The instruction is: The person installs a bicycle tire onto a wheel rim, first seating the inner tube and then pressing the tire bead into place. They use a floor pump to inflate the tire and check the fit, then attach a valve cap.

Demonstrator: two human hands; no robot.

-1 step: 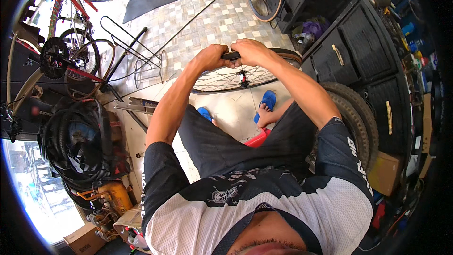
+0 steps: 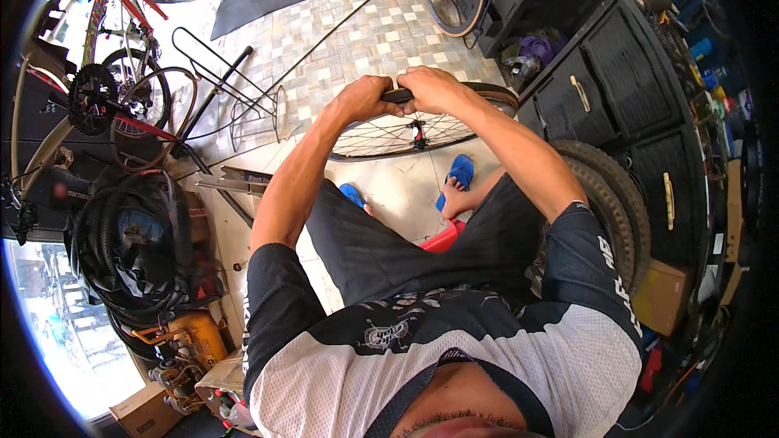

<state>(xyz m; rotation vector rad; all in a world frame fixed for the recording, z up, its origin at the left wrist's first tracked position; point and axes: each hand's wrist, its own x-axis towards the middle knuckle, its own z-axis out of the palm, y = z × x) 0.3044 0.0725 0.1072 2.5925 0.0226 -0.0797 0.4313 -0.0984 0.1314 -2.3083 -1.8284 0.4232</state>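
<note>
A bicycle wheel (image 2: 369,139) with a dark tyre (image 2: 487,94) stands in front of my feet, its spokes and black-and-red hub (image 2: 418,136) in sight below my hands. My left hand (image 2: 364,100) is closed around the top of the tyre and rim. Close beside it, my right hand (image 2: 431,90) grips the same stretch, thumbs nearly meeting. Both thumbs press on the near side; the fingers curl over the far side and are partly hidden. The hands and forearms cover part of the wheel.
Black drawers (image 2: 629,73) line the right, with knobbly tyres (image 2: 604,203) leaning near my right leg. At left are a bicycle frame (image 2: 101,12), a wire stand (image 2: 231,81) and a heap of black tyres (image 2: 130,235). Another wheel (image 2: 445,0) stands at the back.
</note>
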